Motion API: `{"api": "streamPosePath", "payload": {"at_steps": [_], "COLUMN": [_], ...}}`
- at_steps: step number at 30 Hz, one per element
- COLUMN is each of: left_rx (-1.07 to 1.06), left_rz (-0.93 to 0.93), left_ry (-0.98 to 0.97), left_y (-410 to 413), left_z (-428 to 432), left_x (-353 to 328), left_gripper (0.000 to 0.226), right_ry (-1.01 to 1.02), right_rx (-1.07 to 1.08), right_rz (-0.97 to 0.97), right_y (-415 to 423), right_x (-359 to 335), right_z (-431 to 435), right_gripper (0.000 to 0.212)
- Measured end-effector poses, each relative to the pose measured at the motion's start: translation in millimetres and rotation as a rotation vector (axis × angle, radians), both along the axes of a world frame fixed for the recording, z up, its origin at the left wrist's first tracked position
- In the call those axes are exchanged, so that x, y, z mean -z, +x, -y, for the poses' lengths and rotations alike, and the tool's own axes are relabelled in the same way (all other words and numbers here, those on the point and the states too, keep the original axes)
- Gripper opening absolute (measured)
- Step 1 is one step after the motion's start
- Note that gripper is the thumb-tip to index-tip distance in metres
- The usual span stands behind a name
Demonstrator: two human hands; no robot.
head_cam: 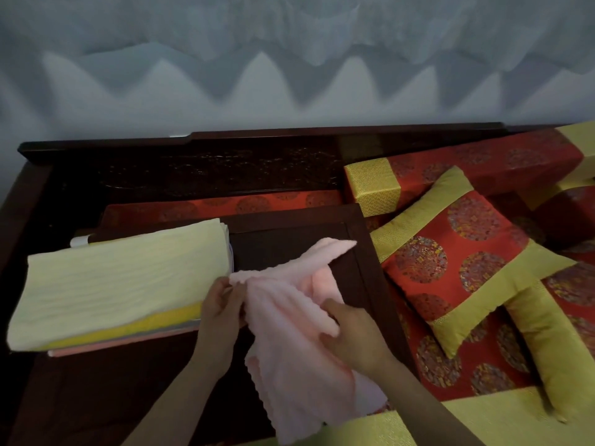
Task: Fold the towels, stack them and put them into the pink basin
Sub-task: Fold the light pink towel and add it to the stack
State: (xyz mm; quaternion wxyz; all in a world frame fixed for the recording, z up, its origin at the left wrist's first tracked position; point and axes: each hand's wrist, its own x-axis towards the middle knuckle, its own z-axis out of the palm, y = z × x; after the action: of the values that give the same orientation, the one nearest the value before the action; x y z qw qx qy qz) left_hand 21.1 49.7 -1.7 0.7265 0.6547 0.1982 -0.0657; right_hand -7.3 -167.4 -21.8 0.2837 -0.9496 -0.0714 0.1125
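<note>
Pink towel [289, 333] was held in both hands, unfolded and crumpled, over the right half of the dark wooden tabletop [289, 233]. Left hand [219, 310]: fingers [225, 289] pinched the towel's upper left edge, just beside the stack of folded towels [122, 284]. Right hand [351, 336]: fingers [331, 305] curled round a bunch of fabric near the towel's middle, so both hands were closed on it. The towel's far corner pointed up and right, lying across the tabletop's inner panel. Its near end hung down toward the camera, scalloped edge visible at the bottom.

The stack sat on the left side of the tabletop. A pale yellow towel was on top; brighter yellow, pale grey and pink layers showed at its front edge.

Right of the tabletop was a red and gold cushion [463, 259], tilted, with a gold bolster [547, 349] beside it, both on red patterned upholstery. A dark carved wooden backrest [193, 175] ran behind, with a pale wall above it.
</note>
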Motion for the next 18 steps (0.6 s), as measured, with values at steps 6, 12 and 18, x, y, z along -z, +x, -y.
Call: {"api": "streamPosePath", "payload": {"at_steps": [6,12,18], "left_rx": [-0.143,-0.099,-0.098], "left_rz": [-0.018,-0.055,-0.069], "left_ry": [0.093,0.107,0.107], "left_y": [3,-1,2], "left_z": [-28,-33,-36], "left_x": [14,20,25], "left_gripper": [0.017,0.015,0.015], "right_ry": [0.085,0.074,0.113], "right_rx": [0.131,-0.036,-0.053], "right_rz": [-0.132,-0.185,0.028], "right_y": [-9,44,129], "right_x": [8,-26,-5], "right_z": [62,109,58], "right_gripper": [0.017,0.022,0.007]}}
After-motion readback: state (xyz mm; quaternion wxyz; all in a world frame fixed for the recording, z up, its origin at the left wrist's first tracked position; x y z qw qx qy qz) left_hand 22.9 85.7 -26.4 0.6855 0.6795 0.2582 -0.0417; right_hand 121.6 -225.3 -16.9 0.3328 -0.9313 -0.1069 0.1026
